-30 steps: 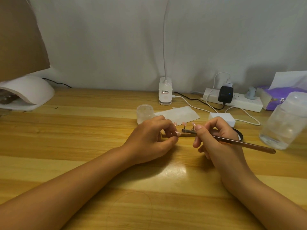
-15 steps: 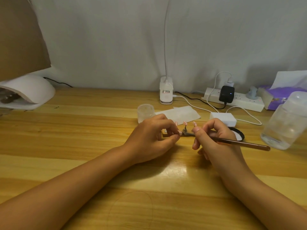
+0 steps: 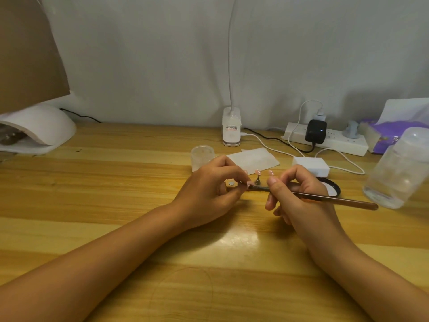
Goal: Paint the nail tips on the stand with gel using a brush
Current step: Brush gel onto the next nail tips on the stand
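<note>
A: While the left hand (image 3: 209,194) pinches a small pink nail tip (image 3: 249,183) off its low stand (image 3: 257,181), where's the brush?

B: The right hand (image 3: 299,196) grips the slim brown brush (image 3: 334,198); its bristles have dropped onto that tip (painting underway).

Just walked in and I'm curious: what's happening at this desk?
A person is painting small pink nail tips. The left hand pinches one nail tip while the right hand grips a brush, its bristle end at that tip. Two more tips stand on the stand behind. A small clear jar sits just beyond on the wooden desk.
</note>
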A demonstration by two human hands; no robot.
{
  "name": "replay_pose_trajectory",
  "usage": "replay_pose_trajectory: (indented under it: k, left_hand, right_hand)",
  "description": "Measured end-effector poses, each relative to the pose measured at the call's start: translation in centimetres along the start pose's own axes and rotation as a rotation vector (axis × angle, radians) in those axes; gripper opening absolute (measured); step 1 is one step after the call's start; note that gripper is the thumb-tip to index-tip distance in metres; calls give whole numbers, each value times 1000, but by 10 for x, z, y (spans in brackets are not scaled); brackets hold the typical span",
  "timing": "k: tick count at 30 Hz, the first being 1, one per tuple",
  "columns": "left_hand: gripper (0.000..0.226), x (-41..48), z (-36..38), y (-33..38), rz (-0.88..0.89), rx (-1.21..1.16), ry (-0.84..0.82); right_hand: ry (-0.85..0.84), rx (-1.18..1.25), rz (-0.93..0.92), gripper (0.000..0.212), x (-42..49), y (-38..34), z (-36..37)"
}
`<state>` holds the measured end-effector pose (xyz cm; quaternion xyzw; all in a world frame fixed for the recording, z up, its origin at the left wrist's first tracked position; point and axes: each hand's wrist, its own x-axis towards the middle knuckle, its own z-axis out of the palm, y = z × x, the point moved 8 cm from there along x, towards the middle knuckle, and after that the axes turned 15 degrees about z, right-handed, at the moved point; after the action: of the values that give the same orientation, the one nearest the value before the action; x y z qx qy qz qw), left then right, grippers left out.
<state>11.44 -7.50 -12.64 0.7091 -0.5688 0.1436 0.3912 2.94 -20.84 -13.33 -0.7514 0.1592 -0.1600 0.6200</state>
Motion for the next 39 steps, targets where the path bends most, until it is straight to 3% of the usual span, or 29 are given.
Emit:
replay_pose_trajectory:
  k: [7,14,25,31,39]
  left_hand:
    - [19,1,0,-1,0,-1,9]
    - [9,-1,1,1,30,48,-15]
    - [13,-1,0,-3,16,45,0]
    - [14,-1,0,-2,24,16,7]
    - [14,0,-2,-3,16,-4,42]
  right_hand:
    - [58,49,-5,17,1,1,-8]
    - [-31,34,-33,18,-3,-5,2]
    - [83,41,-4,17,2,3,-10]
    - [-34,26,-49,25,-6,-8,3]
    - [74,24,-1,17,3,3,-8]
